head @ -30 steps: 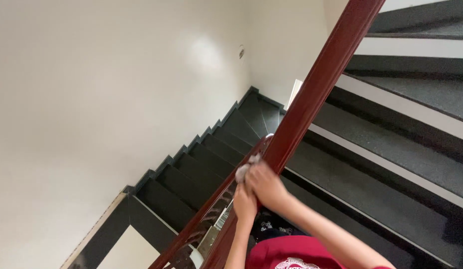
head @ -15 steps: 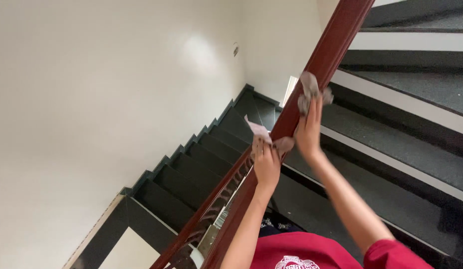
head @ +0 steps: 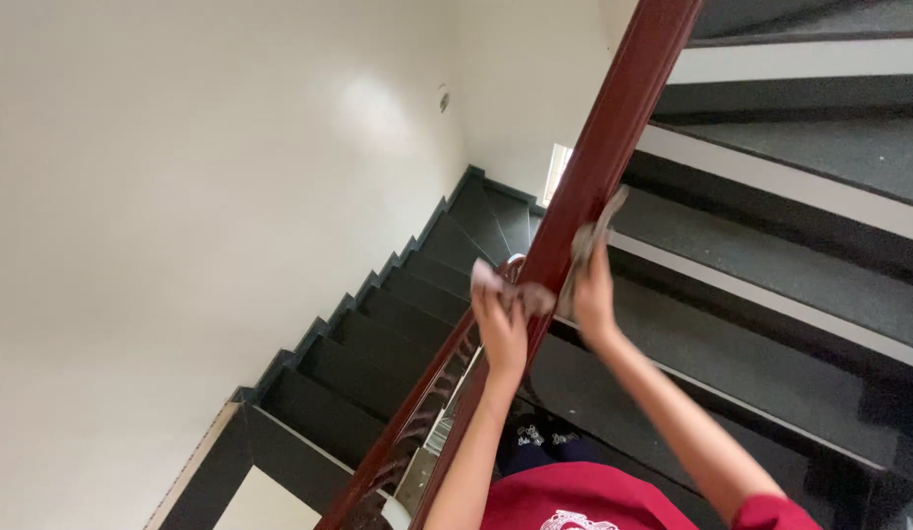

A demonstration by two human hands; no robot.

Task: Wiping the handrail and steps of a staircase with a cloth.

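Since half a second ago: my right hand has come down the handrail from its higher reach, and the two hands now sit almost level, one on each side of the rail.

Nearest item: red shirt, at the bottom edge, with both bare forearms rising from it.

Left hand: on the left face of the rail, fingers curled and pressed onto a crumpled greyish cloth; the bunched end of the cloth lies against the wood just above my knuckles.

Right hand: on the right face of the rail, fingers closed on a second greyish cloth, a strip of which stands up past my fingertips and lies along the wood.

Handrail: dark reddish-brown wood, polished, running on a slant from bottom centre to the top edge, between the two hands.

Balusters: ornate, same red-brown, below the rail to the left.

Upper stair flight: dark treads with pale risers, to the right.

Lower stair flight: dark steps, descending to a far landing.

Wall: plain cream, filling the left.
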